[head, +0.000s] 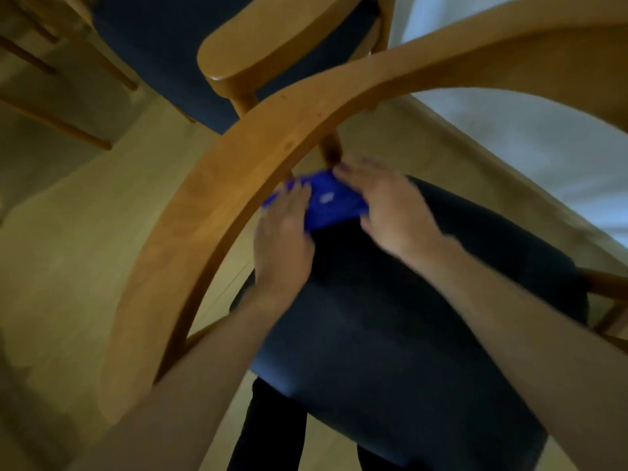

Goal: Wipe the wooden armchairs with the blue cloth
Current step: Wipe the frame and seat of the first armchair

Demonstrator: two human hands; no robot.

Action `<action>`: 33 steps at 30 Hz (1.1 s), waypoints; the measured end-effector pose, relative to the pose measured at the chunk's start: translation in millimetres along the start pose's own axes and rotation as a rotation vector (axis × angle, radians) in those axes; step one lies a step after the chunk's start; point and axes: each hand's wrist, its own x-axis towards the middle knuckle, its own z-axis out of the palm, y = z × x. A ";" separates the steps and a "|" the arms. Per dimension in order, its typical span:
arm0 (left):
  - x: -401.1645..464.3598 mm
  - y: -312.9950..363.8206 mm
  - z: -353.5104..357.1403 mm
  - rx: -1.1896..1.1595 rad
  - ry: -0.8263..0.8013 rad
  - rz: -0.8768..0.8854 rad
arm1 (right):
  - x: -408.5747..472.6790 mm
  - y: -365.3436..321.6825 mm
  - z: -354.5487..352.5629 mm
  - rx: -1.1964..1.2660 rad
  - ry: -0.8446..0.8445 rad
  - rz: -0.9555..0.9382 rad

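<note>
Both hands on cloth [326, 202] at seat back edge, under near chair [217, 212] rail: left hand [283, 239] pressed flat, right hand [390, 205] grip unclear (blurred). Wiping midway; second chair [272, 45] pending, likely.

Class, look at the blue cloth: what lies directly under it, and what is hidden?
The blue cloth lies on the chair's dark seat cushion, with the left hand and right hand on its edges. The cushion beneath the cloth is covered.
</note>
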 end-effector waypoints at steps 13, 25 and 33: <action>-100.5 -35.4 10.8 0.089 -0.377 0.025 | -116.0 -47.2 69.7 0.047 -0.284 0.080; 11.4 116.3 50.5 0.064 -0.266 0.474 | -128.2 97.2 -30.1 0.039 0.064 0.389; -56.7 144.3 108.8 0.095 -0.499 0.574 | -223.8 91.8 18.3 -0.036 0.018 0.675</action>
